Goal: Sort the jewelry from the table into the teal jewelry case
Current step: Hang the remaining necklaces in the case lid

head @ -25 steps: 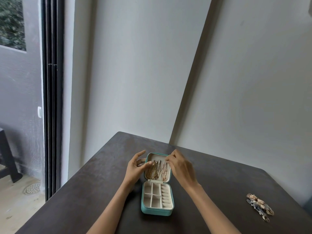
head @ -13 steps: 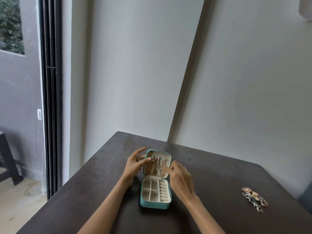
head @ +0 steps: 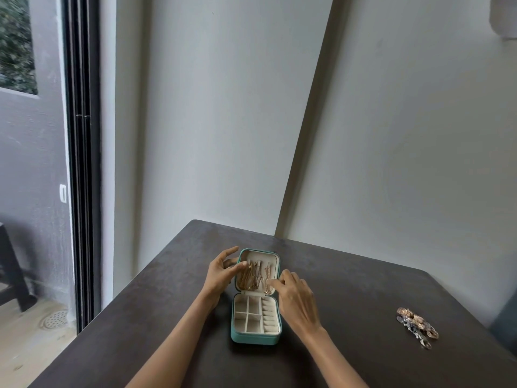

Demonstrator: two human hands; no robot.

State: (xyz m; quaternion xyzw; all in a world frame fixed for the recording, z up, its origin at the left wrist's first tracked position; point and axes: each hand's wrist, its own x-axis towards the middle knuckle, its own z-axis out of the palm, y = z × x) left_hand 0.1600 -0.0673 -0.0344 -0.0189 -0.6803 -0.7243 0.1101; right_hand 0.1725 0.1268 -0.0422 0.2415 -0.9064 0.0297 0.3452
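Teal outside and cream-lined inside, the small zip jewelry case (head: pixel 256 298) lies open on the dark stone-look worktop (head: pixel 349 289). Thin gold chain necklaces (head: pixel 256 277) already hang in its lid, so that part looks done, while the divided base tray appears empty. A heap of gold and silver jewelry (head: pixel 416 326) waits well apart, far to the right. The left hand (head: pixel 221 271) touches the lid's edge with relaxed fingers; the right hand (head: pixel 296 298), fingers loosely bent, fingertips at the chains, whether pinching I cannot tell.
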